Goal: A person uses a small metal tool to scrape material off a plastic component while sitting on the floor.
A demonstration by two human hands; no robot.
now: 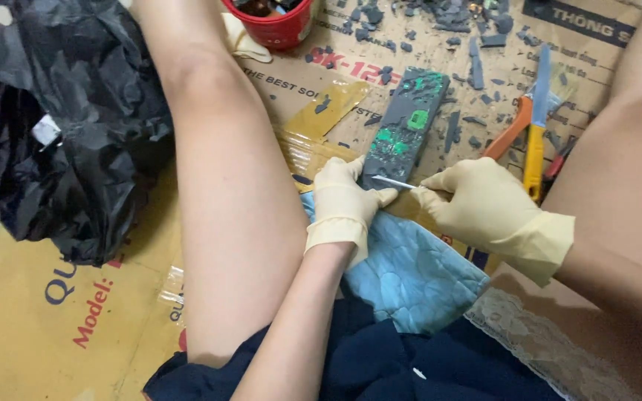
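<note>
Your left hand (342, 202) clamps the board's (401, 128) near end on the cardboard (53, 327); right hand (477, 208) pinches a thin pick (393, 183) against it. Board looks stiff, brittle; hold edges.

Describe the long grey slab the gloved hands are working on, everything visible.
The slab is a long, narrow rectangle lying flat on cardboard, angled away from the person. Its top is a dark grey, chipped coating; bright green patches show where the coating is gone. Grey chips lie scattered around it. The left hand, in a cream glove, holds its near end. The gloved right hand holds a thin metal tool whose tip meets that near end.
</note>
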